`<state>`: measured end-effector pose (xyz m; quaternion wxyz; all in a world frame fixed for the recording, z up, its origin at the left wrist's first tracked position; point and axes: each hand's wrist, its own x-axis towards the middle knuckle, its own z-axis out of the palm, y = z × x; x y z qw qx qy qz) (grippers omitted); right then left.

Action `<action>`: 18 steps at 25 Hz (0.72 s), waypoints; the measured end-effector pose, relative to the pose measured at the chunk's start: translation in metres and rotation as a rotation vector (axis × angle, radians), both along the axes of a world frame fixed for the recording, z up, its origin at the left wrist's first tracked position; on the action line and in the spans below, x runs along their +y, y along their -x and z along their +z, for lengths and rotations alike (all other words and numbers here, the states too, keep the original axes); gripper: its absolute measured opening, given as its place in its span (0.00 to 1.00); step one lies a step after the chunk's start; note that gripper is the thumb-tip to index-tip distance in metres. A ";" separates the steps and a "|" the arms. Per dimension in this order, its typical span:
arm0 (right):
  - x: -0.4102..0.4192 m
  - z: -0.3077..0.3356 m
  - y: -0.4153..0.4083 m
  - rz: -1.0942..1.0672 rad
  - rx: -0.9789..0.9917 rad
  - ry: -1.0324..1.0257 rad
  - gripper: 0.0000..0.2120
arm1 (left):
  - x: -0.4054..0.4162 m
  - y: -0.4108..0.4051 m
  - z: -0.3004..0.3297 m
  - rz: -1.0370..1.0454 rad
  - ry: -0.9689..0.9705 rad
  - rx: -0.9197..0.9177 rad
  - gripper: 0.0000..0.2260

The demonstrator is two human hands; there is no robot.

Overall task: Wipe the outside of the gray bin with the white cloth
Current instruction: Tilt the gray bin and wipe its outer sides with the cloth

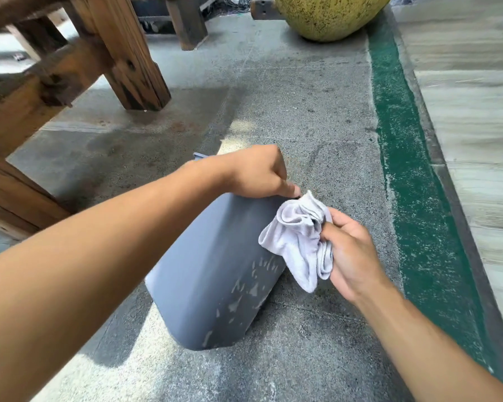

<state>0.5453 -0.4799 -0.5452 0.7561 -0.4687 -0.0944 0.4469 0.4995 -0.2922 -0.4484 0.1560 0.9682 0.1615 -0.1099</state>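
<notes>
The gray bin (212, 274) is tilted on the concrete floor, its base toward me and its rim away. Pale smears mark its lower right side. My left hand (259, 172) grips the bin's far rim and holds it tilted. My right hand (349, 250) clutches the bunched white cloth (298, 239), which rests against the bin's upper right side. The bin's opening is hidden behind my left hand and forearm.
A wooden bench with thick legs (128, 53) stands at the left and back. A large yellow-green pot (328, 15) sits at the back. A green painted strip (413, 184) and a raised pale ledge (476, 111) run along the right.
</notes>
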 end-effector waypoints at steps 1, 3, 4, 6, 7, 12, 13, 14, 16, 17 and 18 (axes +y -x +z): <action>0.002 0.009 -0.002 -0.003 -0.018 -0.032 0.14 | 0.007 0.004 0.011 0.027 0.037 -0.028 0.25; 0.007 0.029 -0.009 -0.001 -0.097 -0.075 0.15 | 0.019 0.015 0.029 0.098 0.130 -0.097 0.22; 0.010 0.040 -0.013 0.003 -0.182 -0.085 0.15 | 0.024 0.021 0.035 0.144 0.221 -0.142 0.21; 0.021 0.064 -0.021 -0.018 -0.538 -0.072 0.19 | 0.032 0.033 0.040 0.232 0.423 -0.256 0.21; 0.029 0.074 -0.025 -0.039 -0.783 -0.066 0.21 | 0.036 0.038 0.039 0.253 0.492 -0.311 0.21; 0.080 0.083 -0.014 0.066 -1.700 -0.070 0.23 | 0.053 0.054 0.014 0.330 0.754 -0.537 0.15; 0.085 0.077 -0.009 0.083 -1.756 -0.056 0.22 | 0.056 0.056 0.011 0.359 0.780 -0.562 0.13; 0.088 0.072 -0.005 0.095 -1.780 -0.035 0.21 | 0.059 0.059 0.008 0.381 0.791 -0.577 0.12; 0.090 0.064 0.004 0.132 -1.795 0.009 0.18 | 0.061 0.062 0.006 0.401 0.769 -0.591 0.14; 0.089 0.061 0.008 0.166 -1.806 0.029 0.17 | 0.062 0.063 0.005 0.417 0.748 -0.597 0.17; 0.088 0.059 0.013 0.208 -1.830 0.052 0.16 | 0.064 0.064 0.004 0.437 0.733 -0.603 0.19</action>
